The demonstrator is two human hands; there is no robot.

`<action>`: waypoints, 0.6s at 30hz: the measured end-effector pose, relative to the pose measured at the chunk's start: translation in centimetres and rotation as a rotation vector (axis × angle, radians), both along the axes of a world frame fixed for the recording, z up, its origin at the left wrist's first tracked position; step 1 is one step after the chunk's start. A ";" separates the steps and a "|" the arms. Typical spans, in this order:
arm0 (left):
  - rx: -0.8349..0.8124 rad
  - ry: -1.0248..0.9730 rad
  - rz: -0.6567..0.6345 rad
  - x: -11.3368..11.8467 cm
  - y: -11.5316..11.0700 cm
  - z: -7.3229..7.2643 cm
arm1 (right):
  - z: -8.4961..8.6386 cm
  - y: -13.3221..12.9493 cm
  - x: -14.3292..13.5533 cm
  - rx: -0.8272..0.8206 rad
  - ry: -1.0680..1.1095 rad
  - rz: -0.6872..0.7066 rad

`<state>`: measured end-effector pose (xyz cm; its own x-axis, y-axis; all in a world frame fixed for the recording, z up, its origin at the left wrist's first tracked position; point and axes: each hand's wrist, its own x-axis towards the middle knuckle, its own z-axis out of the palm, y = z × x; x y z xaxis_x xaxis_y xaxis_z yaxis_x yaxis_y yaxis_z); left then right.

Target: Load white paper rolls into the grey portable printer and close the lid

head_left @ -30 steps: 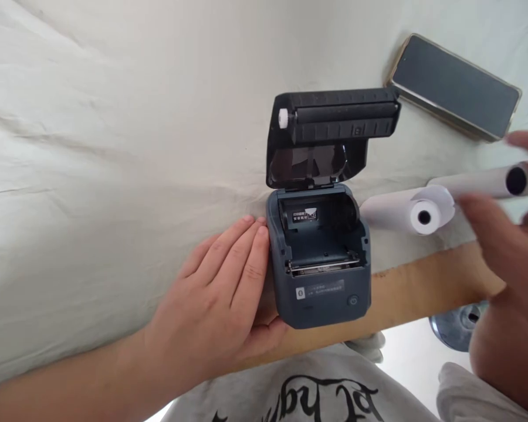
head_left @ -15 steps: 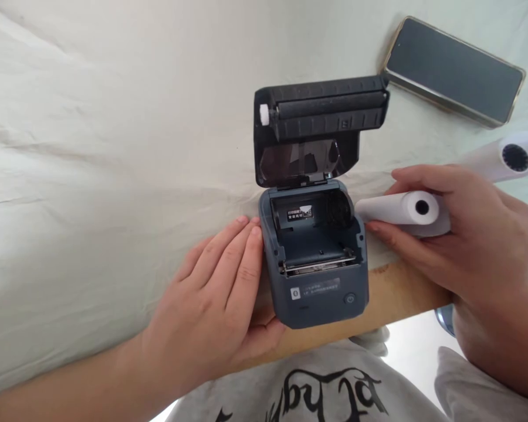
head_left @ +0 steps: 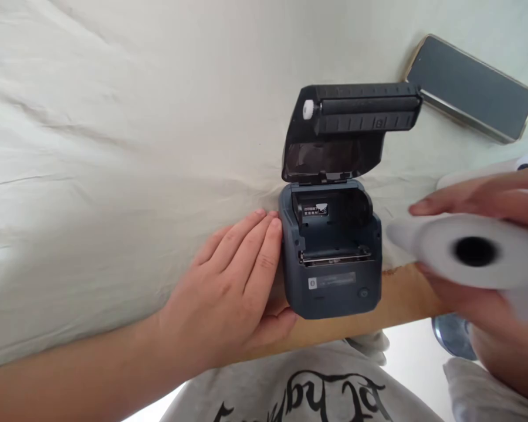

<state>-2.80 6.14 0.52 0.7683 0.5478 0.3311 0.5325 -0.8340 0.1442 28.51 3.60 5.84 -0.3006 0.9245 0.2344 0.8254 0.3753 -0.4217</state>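
Observation:
A dark blue label printer (head_left: 334, 293) stands at the cloth's front edge with its black lid (head_left: 334, 158) raised; its paper bay holds no roll. My left hand (head_left: 233, 287) lies against the printer's left side, fingers together along it and thumb near its lower front corner. To the right of the printer, my right hand (head_left: 479, 246) grips a white paper roll (head_left: 440, 243), whose dark core faces the camera. The roll and that hand are blurred by motion, and the roll partly hides the fingers.
A phone (head_left: 473, 88) lies at the upper right, beyond the lid. Another white roll (head_left: 466, 174) is partly hidden behind my right hand. The wooden table edge (head_left: 405, 293) runs below the printer, with a blue round object (head_left: 453, 337) beneath it.
My right hand has lifted the paper roll closer to the camera and moved right. The printer and my left hand appear slightly further right in view, with the left hand still against the printer.

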 end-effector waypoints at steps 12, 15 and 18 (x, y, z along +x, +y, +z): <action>0.001 -0.018 0.006 0.1 -0.1 -0.1 | -2.2 3.9 -2.5 0.101 0.113 0.155; 0.008 -0.023 0.015 0.2 -0.1 -0.2 | -2.8 3.9 -2.0 0.095 0.207 0.175; 0.002 -0.013 0.015 0.2 0.0 -0.2 | -3.2 4.4 -2.2 0.102 0.352 0.246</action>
<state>-2.56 6.12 0.34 0.7555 0.5588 0.3419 0.5433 -0.8261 0.1497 26.34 8.01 2.61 -0.3943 0.8022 0.4483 0.5193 0.5970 -0.6115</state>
